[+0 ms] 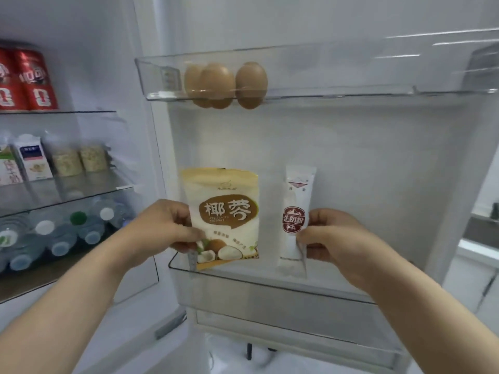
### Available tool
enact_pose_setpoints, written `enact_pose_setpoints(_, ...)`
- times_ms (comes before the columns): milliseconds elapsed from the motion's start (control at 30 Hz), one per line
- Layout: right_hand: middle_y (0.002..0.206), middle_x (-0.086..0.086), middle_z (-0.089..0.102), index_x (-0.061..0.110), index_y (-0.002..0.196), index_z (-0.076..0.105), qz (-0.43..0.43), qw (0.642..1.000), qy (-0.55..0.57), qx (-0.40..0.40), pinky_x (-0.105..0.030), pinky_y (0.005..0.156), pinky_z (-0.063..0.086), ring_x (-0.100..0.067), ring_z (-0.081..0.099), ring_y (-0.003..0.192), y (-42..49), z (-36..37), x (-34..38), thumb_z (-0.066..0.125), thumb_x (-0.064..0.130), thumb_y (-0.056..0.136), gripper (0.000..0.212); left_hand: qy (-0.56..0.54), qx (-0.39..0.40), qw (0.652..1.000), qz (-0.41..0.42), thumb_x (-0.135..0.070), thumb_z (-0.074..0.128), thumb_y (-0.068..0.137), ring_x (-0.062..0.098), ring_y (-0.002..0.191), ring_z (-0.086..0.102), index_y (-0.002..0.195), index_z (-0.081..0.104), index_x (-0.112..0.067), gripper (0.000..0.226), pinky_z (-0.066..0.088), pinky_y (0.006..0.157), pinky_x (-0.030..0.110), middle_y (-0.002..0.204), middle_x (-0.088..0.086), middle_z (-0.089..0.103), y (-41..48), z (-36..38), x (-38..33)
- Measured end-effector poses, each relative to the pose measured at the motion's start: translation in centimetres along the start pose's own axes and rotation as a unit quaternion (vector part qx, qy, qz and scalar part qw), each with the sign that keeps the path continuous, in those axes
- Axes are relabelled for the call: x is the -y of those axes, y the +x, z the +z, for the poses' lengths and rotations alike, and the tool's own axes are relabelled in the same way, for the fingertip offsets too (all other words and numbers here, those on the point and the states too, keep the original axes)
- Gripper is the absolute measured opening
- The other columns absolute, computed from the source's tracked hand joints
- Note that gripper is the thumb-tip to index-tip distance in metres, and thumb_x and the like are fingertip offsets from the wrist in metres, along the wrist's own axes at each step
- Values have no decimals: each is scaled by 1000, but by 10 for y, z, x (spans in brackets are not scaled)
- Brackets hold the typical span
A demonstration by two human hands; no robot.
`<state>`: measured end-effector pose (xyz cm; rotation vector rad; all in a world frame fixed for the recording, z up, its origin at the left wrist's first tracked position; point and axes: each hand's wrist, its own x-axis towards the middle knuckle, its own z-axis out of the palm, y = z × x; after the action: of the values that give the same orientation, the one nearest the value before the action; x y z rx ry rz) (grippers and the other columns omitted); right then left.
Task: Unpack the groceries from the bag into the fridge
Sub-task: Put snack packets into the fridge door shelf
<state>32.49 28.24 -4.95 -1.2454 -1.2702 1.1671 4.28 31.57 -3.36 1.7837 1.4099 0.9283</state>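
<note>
A yellow and white coconut pouch (225, 211) stands upright above the clear middle door bin (270, 295). My left hand (164, 228) pinches its lower left edge. To the right, a slim white milk powder sachet (295, 209) stands upright over the same bin. My right hand (332, 236) pinches its lower right side. The grocery bag is out of view.
The upper door bin (351, 87) holds three brown eggs (224, 82). Inside the fridge on the left sit red cans (29, 79), cartons (31, 157), jars (78, 160) and several water bottles (62, 233) on glass shelves. A lower door bin (297, 333) sits below.
</note>
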Motion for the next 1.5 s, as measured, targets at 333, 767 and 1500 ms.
enact_pose_setpoints(333,84,-12,71,3,87,66,45,998,-25,29,-28,65,56,-20,67,73,6,40,-4,56,-12,83,19,47,98,993,36,3,80,73,22,84,74,79,76,-8,14,58,87,39,83,5,77,16,-16,30)
enact_pose_setpoints(767,83,-12,73,6,84,64,112,990,-75,37,-34,72,57,-22,69,74,12,55,-12,59,-12,81,18,139,246,956,79,-8,67,76,17,87,70,88,73,-20,18,56,82,35,90,2,74,24,-14,43)
enact_pose_setpoints(1500,111,-18,71,1,117,61,178,971,-128,96,-50,92,55,-36,69,103,29,55,-28,55,-20,78,44,104,-171,974,103,-37,62,90,10,69,63,84,58,-24,15,54,65,38,72,-7,67,23,23,57)
